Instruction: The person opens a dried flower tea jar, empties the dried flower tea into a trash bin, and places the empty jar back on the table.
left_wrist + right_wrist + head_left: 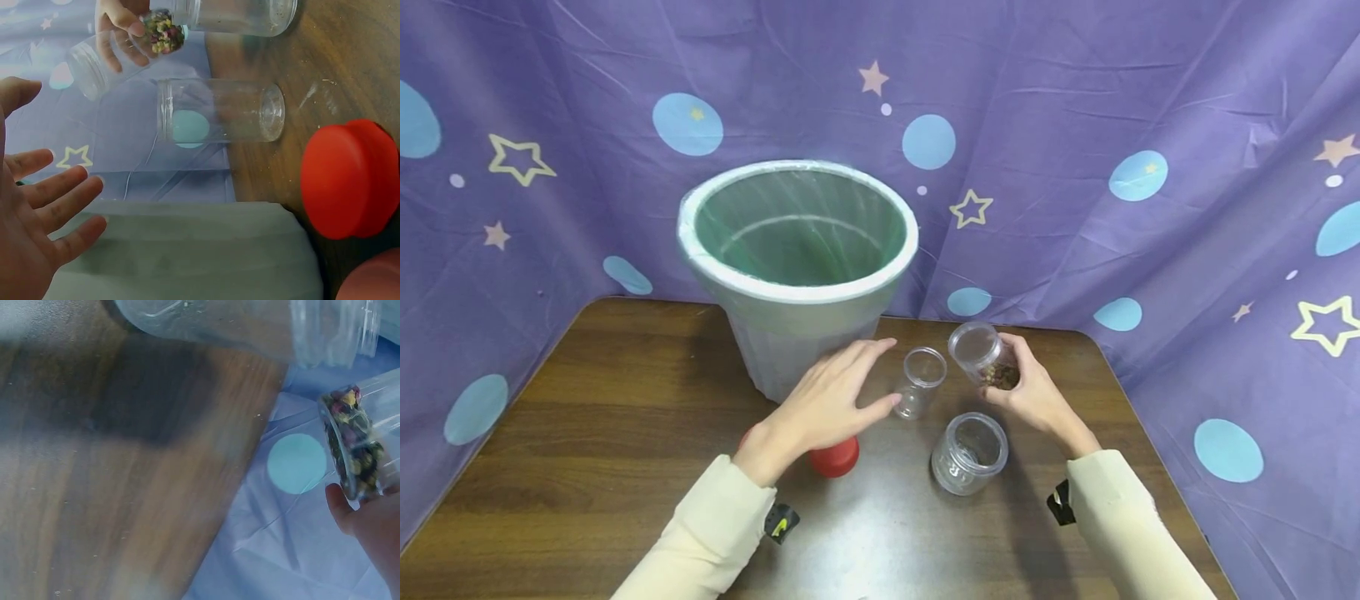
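Observation:
My right hand (1033,398) grips a clear jar (973,343), tilted and raised, its open mouth leaning toward the left. Small dried flower buds (164,32) in mixed colours lie in the bottom of that jar. My left hand (826,402) has its fingers spread and holds nothing; it hovers beside a narrow, lidless clear jar (219,112) standing upright on the table. The left wrist view shows a gap between this hand and the narrow jar. A wider open jar (968,458) stands nearer to me, below the right hand.
A large grey bin (797,293) with a pale rim and a lining stands behind my left hand. Red lids (342,181) lie on the wooden table (587,467), partly hidden under the left wrist. A purple patterned curtain (1037,100) hangs behind the table.

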A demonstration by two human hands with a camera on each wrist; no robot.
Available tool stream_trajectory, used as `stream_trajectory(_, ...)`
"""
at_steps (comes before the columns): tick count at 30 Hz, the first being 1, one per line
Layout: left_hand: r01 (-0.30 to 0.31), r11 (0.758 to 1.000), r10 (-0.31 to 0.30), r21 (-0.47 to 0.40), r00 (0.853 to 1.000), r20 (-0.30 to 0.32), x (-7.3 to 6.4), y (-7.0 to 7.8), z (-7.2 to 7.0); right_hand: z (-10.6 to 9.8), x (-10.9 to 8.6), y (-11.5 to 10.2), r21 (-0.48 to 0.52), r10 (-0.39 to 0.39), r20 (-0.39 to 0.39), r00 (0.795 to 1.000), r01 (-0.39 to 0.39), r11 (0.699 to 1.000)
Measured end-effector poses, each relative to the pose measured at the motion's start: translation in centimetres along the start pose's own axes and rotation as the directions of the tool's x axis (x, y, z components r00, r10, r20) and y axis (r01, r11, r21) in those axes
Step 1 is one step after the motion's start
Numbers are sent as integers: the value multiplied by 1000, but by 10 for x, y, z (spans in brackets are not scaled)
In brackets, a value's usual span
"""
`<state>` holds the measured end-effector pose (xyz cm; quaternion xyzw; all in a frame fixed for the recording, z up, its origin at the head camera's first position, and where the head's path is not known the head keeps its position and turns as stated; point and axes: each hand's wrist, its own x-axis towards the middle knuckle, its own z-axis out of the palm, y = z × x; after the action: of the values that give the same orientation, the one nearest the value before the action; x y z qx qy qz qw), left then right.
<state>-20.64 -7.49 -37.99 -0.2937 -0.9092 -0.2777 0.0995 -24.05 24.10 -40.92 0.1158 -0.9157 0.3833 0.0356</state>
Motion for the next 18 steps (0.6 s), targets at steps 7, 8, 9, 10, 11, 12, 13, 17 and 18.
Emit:
stream_trajectory(7, -28, 1000, 28, 4, 1000, 7, 5, 0, -7, -4, 5, -11, -3, -73, -6, 997, 73, 997)
stream_trajectory(8, -28, 1000, 28, 7, 1000, 9, 6, 0, -8, -5, 6, -13, -8, -81, -5, 997, 81, 997)
stream_trajectory(9, -26, 1000, 26, 10, 1000, 12, 7, 0, -8, -6, 6, -15, -15, -88, -3, 996, 88, 996)
stream_trajectory(10, -24, 1000, 24, 13, 1000, 14, 8, 1, -9, -6, 6, -17, -20, -91, -2, 996, 91, 996)
stream_trajectory(11, -23, 1000, 23, 15, 1000, 17, 8, 1, -10, -7, 6, -19, -23, -94, -1, 996, 94, 995)
stream_trajectory(12, -21, 1000, 21, 18, 1000, 21, 9, 2, -10, -7, 7, -21, -27, -98, 0, 995, 98, 995)
stream_trajectory(13, -23, 999, 23, 21, 1000, 21, 9, 3, -11, -7, 7, -22, -32, -103, -1, 995, 103, 994)
stream_trajectory(17, -38, 999, 37, 35, 999, 23, 11, 6, -13, -8, 7, -29, -74, -131, -3, 991, 131, 989)
stream_trajectory(18, -44, 998, 43, 39, 999, 19, 11, 6, -14, -8, 7, -30, -84, -141, -1, 990, 141, 986)
